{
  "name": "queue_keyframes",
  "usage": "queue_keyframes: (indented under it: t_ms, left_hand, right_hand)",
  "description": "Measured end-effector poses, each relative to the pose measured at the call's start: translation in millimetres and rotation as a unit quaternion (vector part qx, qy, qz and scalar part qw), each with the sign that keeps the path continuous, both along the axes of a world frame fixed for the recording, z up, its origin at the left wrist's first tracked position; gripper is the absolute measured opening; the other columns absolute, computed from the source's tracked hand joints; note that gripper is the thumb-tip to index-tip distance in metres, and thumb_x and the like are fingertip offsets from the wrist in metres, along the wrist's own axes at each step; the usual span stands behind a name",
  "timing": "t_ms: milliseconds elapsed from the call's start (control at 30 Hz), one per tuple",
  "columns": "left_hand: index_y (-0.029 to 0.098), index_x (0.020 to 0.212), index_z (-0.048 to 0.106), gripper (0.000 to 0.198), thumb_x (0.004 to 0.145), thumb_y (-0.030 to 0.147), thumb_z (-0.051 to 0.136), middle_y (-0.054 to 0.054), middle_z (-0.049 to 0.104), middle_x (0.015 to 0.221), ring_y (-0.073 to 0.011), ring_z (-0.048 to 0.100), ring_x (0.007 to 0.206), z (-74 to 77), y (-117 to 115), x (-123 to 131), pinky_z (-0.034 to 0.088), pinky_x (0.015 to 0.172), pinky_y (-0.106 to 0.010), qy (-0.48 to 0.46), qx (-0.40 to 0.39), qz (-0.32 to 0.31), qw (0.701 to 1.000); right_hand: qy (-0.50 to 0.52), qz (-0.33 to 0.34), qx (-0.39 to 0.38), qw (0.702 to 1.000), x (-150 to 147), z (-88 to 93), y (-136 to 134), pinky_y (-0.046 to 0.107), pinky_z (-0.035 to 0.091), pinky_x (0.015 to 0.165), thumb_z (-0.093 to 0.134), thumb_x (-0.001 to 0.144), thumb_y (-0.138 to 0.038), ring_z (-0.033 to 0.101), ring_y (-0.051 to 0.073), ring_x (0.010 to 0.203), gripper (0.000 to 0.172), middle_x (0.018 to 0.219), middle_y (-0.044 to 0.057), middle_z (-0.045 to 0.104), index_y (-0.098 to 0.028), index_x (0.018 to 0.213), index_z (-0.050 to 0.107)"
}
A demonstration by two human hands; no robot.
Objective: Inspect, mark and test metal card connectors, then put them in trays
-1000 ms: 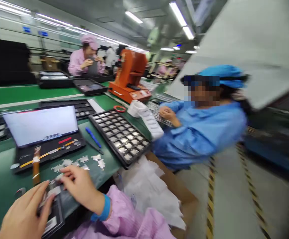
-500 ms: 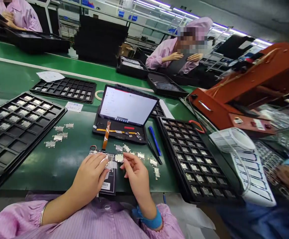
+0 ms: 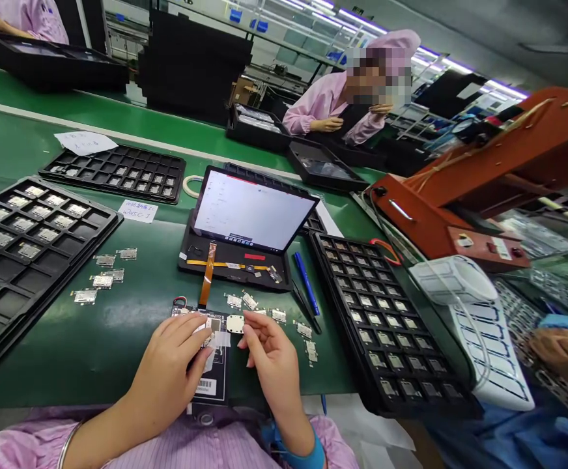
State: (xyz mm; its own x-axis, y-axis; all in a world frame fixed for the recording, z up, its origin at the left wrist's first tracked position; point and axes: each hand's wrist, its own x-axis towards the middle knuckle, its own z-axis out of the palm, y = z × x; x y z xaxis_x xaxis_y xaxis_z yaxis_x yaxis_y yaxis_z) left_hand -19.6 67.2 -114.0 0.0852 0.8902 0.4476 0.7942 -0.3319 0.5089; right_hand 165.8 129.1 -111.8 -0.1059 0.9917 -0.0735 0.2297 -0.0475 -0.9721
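A dark circuit board (image 3: 214,371) with a barcode label lies at the near edge of the green table. My left hand (image 3: 171,365) rests on its left side, fingers curled down onto it. My right hand (image 3: 269,355) sits just right of the board, fingertips pinched beside a small pale square part (image 3: 234,324) at the board's top edge. An orange ribbon cable (image 3: 208,273) runs from the board up to a black fixture (image 3: 230,267) holding a lit tablet screen (image 3: 252,210). Several small metal parts (image 3: 308,342) lie loose near my right hand.
Black compartment trays with metal parts lie left (image 3: 25,241), back (image 3: 118,172) and right (image 3: 386,319). A blue pen (image 3: 306,283) lies by the fixture. An orange machine (image 3: 479,182) and a label roll (image 3: 454,280) stand right. A person in pink sits opposite; another person's hand (image 3: 565,355) is far right.
One second ago the view was swung right toward a person in blue; it has since turned back to the table. Over the last half second my hands stayed on the board, barely shifting.
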Motion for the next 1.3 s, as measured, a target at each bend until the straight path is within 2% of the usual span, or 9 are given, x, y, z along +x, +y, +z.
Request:
queue_keyframes:
  t_ms: [233, 467, 667, 900, 933, 1000, 1100, 1167, 1300]
  left_hand:
    - [0.021, 0.12, 0.058, 0.028, 0.094, 0.015, 0.052, -0.007, 0.066, 0.125, -0.0243, 0.059, 0.117, -1.3, 0.3, -0.8, 0.049, 0.099, -0.049, 0.016, -0.007, -0.004, 1.0]
    - [0.019, 0.112, 0.064, 0.021, 0.093, 0.02, 0.055, -0.008, 0.068, 0.121, -0.0244, 0.063, 0.112, 6.3, 2.8, -8.6, 0.049, 0.097, -0.046, 0.004, -0.021, -0.015, 1.0]
    - [0.017, 0.115, 0.065, 0.024, 0.094, 0.021, 0.054, -0.009, 0.068, 0.124, -0.0247, 0.062, 0.116, 6.1, 3.1, -13.3, 0.048, 0.1, -0.045, 0.022, -0.028, -0.025, 0.999]
    - [0.014, 0.12, 0.063, 0.028, 0.095, 0.021, 0.052, -0.012, 0.065, 0.129, -0.0272, 0.058, 0.122, 1.6, -0.1, -11.8, 0.047, 0.104, -0.049, 0.067, -0.007, -0.031, 0.997]
    - [0.014, 0.12, 0.063, 0.029, 0.095, 0.021, 0.052, -0.012, 0.065, 0.129, -0.0275, 0.058, 0.122, 1.4, -0.3, -11.5, 0.047, 0.104, -0.049, 0.07, -0.007, -0.03, 0.997]
    - [0.014, 0.121, 0.062, 0.029, 0.095, 0.021, 0.051, -0.012, 0.065, 0.129, -0.0279, 0.058, 0.122, 1.8, -0.7, -10.6, 0.047, 0.104, -0.05, 0.075, -0.011, -0.027, 0.997]
    - [0.014, 0.122, 0.062, 0.03, 0.095, 0.021, 0.05, -0.013, 0.065, 0.129, -0.0281, 0.059, 0.121, 3.3, -1.0, -9.4, 0.047, 0.104, -0.05, 0.083, -0.012, -0.023, 0.996]
    - [0.013, 0.121, 0.063, 0.03, 0.095, 0.021, 0.05, -0.013, 0.065, 0.128, -0.0284, 0.059, 0.121, 3.7, -1.0, -9.0, 0.047, 0.103, -0.049, 0.091, -0.007, -0.024, 0.996]
    - [0.014, 0.121, 0.063, 0.029, 0.095, 0.02, 0.05, -0.012, 0.065, 0.128, -0.0286, 0.058, 0.122, 2.4, -1.2, -8.7, 0.047, 0.103, -0.05, 0.106, 0.003, -0.025, 0.994]
  right_hand:
    - [0.009, 0.003, 0.01, 1.0, 2.0, -5.5, 1.7, 0.02, 0.044, 0.039, 0.065, 0.087, -0.04, 0.059, 0.015, 0.058, 0.03, 0.07, 0.004, 0.063, -0.018, 0.107, 0.065]
    - [0.034, -0.004, 0.022, 0.999, -2.1, -2.6, 0.4, 0.019, 0.045, 0.04, 0.06, 0.089, -0.032, 0.058, 0.012, 0.054, 0.023, 0.066, 0.0, 0.062, -0.018, 0.106, 0.066]
    - [0.069, -0.019, 0.042, 0.996, -4.7, -4.7, -1.7, 0.018, 0.044, 0.039, 0.061, 0.088, -0.029, 0.062, 0.011, 0.062, 0.019, 0.087, 0.004, 0.068, -0.019, 0.103, 0.066]
    - [0.085, -0.078, 0.086, 0.99, -9.0, 2.5, -10.2, 0.017, 0.046, 0.041, 0.061, 0.086, -0.026, 0.062, 0.01, 0.064, 0.015, 0.097, 0.005, 0.068, -0.019, 0.099, 0.064]
    - [0.104, -0.064, 0.066, 0.99, -9.5, 5.0, -12.7, 0.017, 0.045, 0.04, 0.062, 0.085, -0.027, 0.061, 0.009, 0.062, 0.016, 0.093, 0.004, 0.067, -0.019, 0.099, 0.064]
    - [0.156, 0.009, -0.034, 0.987, -10.1, 10.8, -17.7, 0.016, 0.041, 0.036, 0.064, 0.084, -0.029, 0.058, 0.008, 0.054, 0.021, 0.083, 0.002, 0.066, -0.018, 0.102, 0.064]
    - [0.225, 0.109, -0.192, 0.949, -10.2, 18.6, -22.9, 0.016, 0.036, 0.032, 0.067, 0.082, -0.032, 0.055, 0.008, 0.049, 0.035, 0.079, 0.001, 0.066, -0.016, 0.112, 0.061]
    - [0.251, 0.118, -0.232, 0.932, -10.2, 21.3, -24.0, 0.015, 0.035, 0.031, 0.068, 0.081, -0.032, 0.056, 0.008, 0.049, 0.04, 0.079, 0.001, 0.067, -0.015, 0.117, 0.06]
    - [0.276, 0.106, -0.244, 0.924, -10.3, 21.9, -23.7, 0.014, 0.036, 0.03, 0.068, 0.08, -0.031, 0.056, 0.008, 0.048, 0.041, 0.079, 0.002, 0.068, -0.015, 0.118, 0.06]
